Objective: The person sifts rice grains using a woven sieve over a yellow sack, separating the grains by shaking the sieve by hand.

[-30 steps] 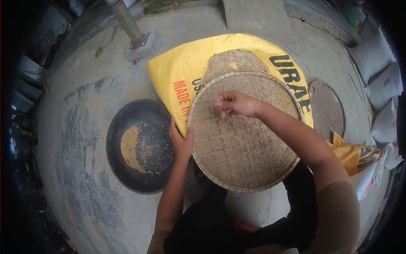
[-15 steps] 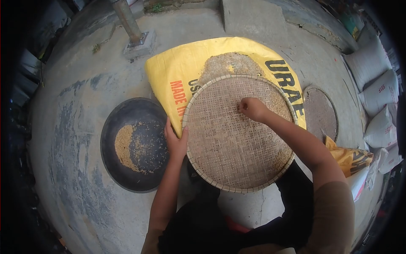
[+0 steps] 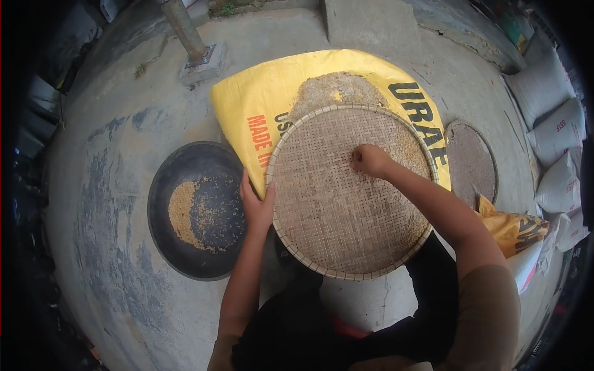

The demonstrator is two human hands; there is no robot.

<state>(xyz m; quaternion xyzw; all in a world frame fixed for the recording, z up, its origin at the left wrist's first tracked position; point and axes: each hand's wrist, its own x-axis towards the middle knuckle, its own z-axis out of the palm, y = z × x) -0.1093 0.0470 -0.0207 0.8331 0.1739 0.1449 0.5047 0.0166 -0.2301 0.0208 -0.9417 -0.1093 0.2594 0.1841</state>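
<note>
A round woven bamboo winnowing tray rests above my lap, with grains gathered along its right side. My left hand grips the tray's left rim, thumb on top and fingers at the outer side. Over the upper middle of the tray, my right hand is closed with its fingertips pinched together close to the weave; what they hold, if anything, is too small to make out. Beyond the tray, a yellow sack lies on the floor with a pile of pale husks and grain on it.
To the left, a black basin holds some grain. Another round tray lies at right, near an orange-yellow bag. White sacks line the right edge. A metal post stands at the back left.
My right hand has shifted very slightly over the tray, still pinched. My left hand keeps its hold on the rim. The view has tilted a little.
</note>
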